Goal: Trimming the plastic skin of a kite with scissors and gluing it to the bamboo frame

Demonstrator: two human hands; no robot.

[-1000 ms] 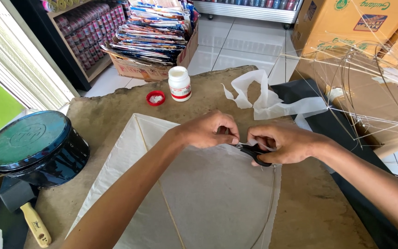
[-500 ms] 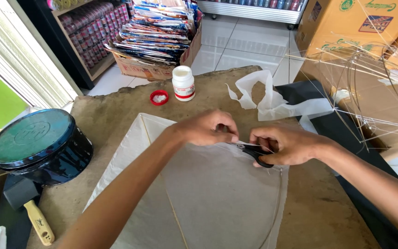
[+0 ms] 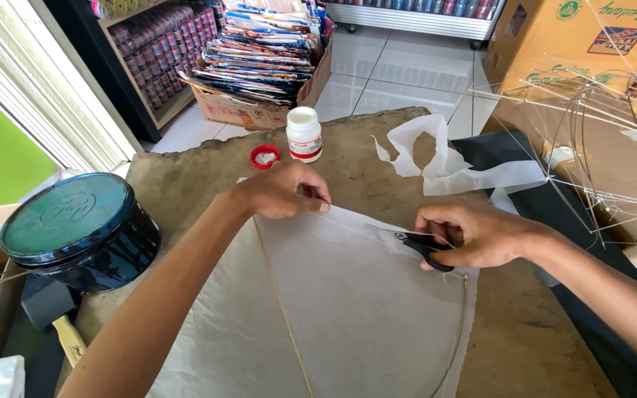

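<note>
A white paper kite (image 3: pixel 348 309) with a thin bamboo spine (image 3: pixel 283 309) lies flat on the brown work surface (image 3: pixel 363 147). My left hand (image 3: pixel 282 191) presses down on the kite's top corner, fingers curled and pinching the paper edge. My right hand (image 3: pixel 473 236) grips black-handled scissors (image 3: pixel 418 243), whose blades lie along the kite's upper right edge, pointing toward my left hand. A thin curved stick runs down the kite's right side (image 3: pixel 460 332).
A white glue bottle (image 3: pixel 304 134) stands open beside its red cap (image 3: pixel 265 156). White paper offcuts (image 3: pixel 444 166) lie at the back right. A round dark tin (image 3: pixel 75 228) and a hammer (image 3: pixel 60 320) sit left. Bare kite frames (image 3: pixel 599 147) rest right.
My hands have drawn apart: the right hand with the scissors has moved right along the kite's edge, while the left stays on the top corner. The view shifted slightly.
</note>
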